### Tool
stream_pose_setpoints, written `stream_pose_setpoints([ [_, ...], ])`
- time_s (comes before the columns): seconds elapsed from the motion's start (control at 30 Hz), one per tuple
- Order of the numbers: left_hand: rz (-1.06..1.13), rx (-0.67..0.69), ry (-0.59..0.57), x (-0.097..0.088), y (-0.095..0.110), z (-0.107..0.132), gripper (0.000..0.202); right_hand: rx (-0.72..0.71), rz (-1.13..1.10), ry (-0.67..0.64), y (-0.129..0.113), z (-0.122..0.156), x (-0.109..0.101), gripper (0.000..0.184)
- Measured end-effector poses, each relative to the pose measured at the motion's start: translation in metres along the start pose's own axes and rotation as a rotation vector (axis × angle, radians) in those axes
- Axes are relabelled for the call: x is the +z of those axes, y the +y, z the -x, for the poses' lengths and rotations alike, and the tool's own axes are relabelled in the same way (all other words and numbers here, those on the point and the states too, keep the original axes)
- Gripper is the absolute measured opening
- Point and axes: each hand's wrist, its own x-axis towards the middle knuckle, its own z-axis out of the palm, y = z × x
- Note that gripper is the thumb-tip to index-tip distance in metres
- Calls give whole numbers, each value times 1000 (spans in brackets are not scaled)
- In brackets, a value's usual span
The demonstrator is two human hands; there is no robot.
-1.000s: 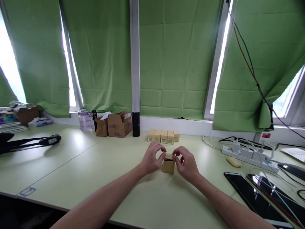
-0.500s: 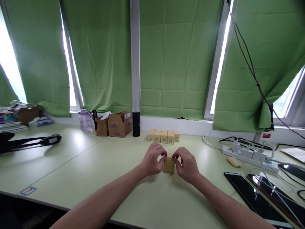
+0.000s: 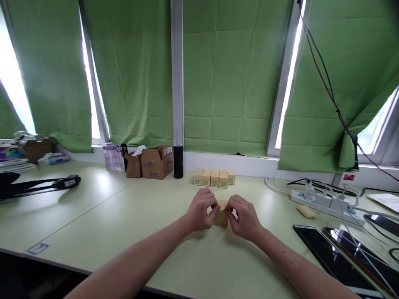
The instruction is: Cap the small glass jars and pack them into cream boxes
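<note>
A small tan cardboard box (image 3: 222, 215) stands on the pale green table (image 3: 124, 216) in the middle of the view. My left hand (image 3: 201, 211) grips its left side with curled fingers, thumb and forefinger pinched at its top edge. My right hand (image 3: 244, 216) holds its right side the same way. The box's top now looks closed, and the hands cover most of its sides. A row of several similar small tan boxes with green labels (image 3: 214, 177) stands behind it, near the window sill.
Two open brown cartons (image 3: 152, 162), a black cylinder (image 3: 178, 162) and a clear bottle (image 3: 110, 156) stand at the back left. A black tool (image 3: 37, 185) lies far left. A power strip (image 3: 324, 200) with cables and dark tablets (image 3: 330, 253) are on the right.
The box's top was open, with a dark inside showing; my fingers have pressed the flap down and it now looks closed. Both hands have sunk slightly onto the box.
</note>
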Motion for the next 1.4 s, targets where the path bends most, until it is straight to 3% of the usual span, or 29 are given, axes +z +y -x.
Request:
stream_pose_setpoints([
  [0.1, 34, -54, 12, 3, -1, 0, 18, 10, -12, -26, 2, 0, -1, 14],
  [0.23, 20, -267, 69, 11, -10, 1, 19, 49, -32, -81, 5, 0, -6, 22],
  [0.37, -41, -420, 13, 17, -19, 2, 27, 56, -21, -136, 11, -1, -8, 33],
  [0.6, -101, -499, 32, 13, -18, -1, 34, 226, 72, 1, 24, -2, -5, 28],
  [0.73, -48, -508, 23, 15, -20, 0, 24, 178, 45, -23, 22, -2, -8, 26],
  [0.9, -74, -465, -26, 21, -22, 4, 21, 94, 50, -91, 20, -1, -6, 37],
  [1.07, -91, -490, 11, 20, -23, 3, 17, 303, 146, 20, 34, -1, -1, 35],
  [1.17, -90, -496, 22, 19, -25, 3, 16, 351, 19, -10, 40, -1, -3, 30],
  [1.27, -102, -493, 11, 18, -24, 3, 17, 355, -277, -55, 39, -3, -6, 29],
  [1.4, -115, -503, 21, 17, -20, 2, 17, 411, -488, -154, 34, 0, 0, 56],
])
